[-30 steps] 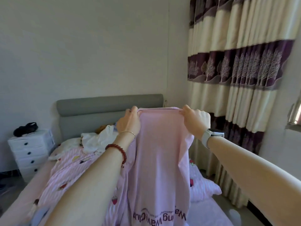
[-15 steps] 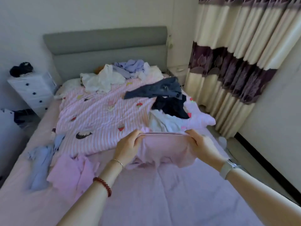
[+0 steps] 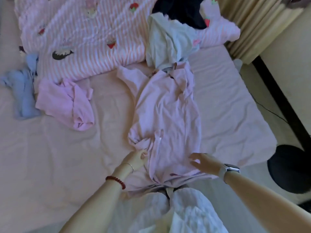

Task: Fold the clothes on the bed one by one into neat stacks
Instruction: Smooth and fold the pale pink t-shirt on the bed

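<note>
Head view: left hand seemingly pinches soft, wrinkled pink garment.

I am seeing bare sheet lying left of my left hand; crumpled pink garment sitting beyond.

No readable text, label, brand or number anywhere. Pink shirt spread on the bed: dark marks near its near hem, too blurred and creased to read. Striped quilt: strawberry and cartoon prints only, no words. Watch on right wrist: face blank from this angle.
</note>
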The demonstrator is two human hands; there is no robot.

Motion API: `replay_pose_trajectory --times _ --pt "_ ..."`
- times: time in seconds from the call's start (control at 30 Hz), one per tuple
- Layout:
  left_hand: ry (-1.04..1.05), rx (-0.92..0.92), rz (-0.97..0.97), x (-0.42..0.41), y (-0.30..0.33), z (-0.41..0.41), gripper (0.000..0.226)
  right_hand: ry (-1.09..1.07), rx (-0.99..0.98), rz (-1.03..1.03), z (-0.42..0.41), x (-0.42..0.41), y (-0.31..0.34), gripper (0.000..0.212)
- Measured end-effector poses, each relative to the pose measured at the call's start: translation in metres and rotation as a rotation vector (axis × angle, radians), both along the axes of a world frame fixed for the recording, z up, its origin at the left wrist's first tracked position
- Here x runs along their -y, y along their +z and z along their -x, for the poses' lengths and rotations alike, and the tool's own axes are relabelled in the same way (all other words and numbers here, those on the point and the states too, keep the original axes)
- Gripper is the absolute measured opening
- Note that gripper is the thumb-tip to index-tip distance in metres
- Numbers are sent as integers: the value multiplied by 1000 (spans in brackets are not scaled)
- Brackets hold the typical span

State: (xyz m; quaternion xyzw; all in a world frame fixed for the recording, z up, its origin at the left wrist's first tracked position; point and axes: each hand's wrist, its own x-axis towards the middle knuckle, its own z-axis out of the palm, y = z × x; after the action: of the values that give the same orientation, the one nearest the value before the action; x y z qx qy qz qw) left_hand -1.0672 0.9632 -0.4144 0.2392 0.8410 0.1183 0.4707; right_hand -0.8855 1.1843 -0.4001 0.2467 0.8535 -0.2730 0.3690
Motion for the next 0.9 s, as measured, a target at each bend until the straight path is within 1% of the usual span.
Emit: replay_pose_trajectory --times 0.1,0.2,0.3,0.37,0.47,0.5,0.57,0.67,0.73,0.77,0.8,0.83,0.9 --pt "76 -81 -24 -15 -17 14 27 -79 -64 -19 13 -7 -18 36" --pt "140 -188 -103 -42 -34 39 23 -142 -175 -80 41 -24 -35 36" --pt "221 -283 -195 -79 -45 76 22 -203 -318 -141 86 -51 -50 38" --pt "211 -338 -276 -111 -54 105 22 -216 -422 -154 123 -73 -61 38" --pt "115 -418 -364 -154 -60 142 25 -129 -566 -259 176 -102 -72 37" --pt "102 -454 -374 -169 -67 156 28 -100 -596 -306 194 -115 -79 38" --pt "97 -535 -354 -196 -79 179 43 -37 -623 -377 229 -140 -94 44" --pt "54 -606 -282 -224 -101 206 67 119 -590 -480 271 -177 -112 57" --pt "-3 -607 -193 -234 -117 217 72 229 -516 -537 285 -195 -125 63" --pt "-41 -616 -174 -235 -124 219 68 259 -464 -545 288 -203 -131 63" --pt "-78 -645 -197 -235 -127 218 59 262 -422 -544 288 -209 -138 62" --pt "-116 -686 -259 -233 -128 214 46 240 -395 -539 285 -214 -142 58" --pt "-195 -727 -438 -221 -126 196 27 155 -455 -527 266 -218 -143 47"
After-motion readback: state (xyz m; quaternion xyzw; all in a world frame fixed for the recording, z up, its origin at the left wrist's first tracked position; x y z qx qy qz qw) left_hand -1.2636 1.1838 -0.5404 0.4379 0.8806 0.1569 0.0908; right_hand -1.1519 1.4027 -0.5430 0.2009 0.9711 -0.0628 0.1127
